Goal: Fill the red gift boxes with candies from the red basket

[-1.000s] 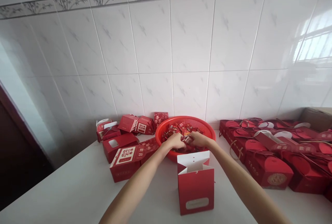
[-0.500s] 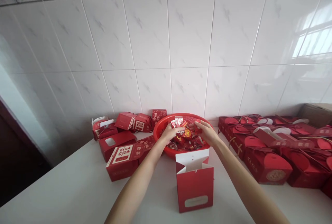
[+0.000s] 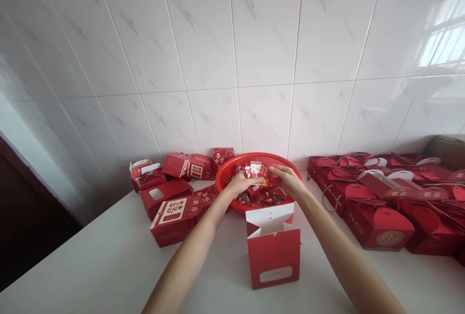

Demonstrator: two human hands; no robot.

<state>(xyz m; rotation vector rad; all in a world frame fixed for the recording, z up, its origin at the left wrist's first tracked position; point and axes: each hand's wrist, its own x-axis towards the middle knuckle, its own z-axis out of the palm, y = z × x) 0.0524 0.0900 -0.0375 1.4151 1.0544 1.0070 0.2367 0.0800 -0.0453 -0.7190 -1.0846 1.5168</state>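
Observation:
Over the red plastic basket (image 3: 295, 164), my left hand (image 3: 240, 183) is closed on several wrapped candies (image 3: 255, 169) in red and white wrappers. My right hand (image 3: 288, 180) is at the basket's right side, its fingers pinched on a small red wrapped candy (image 3: 275, 170). More red-wrapped candies (image 3: 267, 195) lie in the basket below both hands. Between my forearms, in front of the basket, a red gift box (image 3: 274, 258) stands upright with its top open and its white inside showing.
Left of the basket lie several red gift boxes (image 3: 173, 230), some tilted against each other. Rows of closed red gift boxes (image 3: 379, 229) with cord handles fill the right side. A brown carton (image 3: 445, 150) stands at the far right, by the tiled wall (image 3: 263, 38).
My left hand has lifted slightly with more candies showing in it. My right hand has stayed near the basket's right side. The view has tilted down a little.

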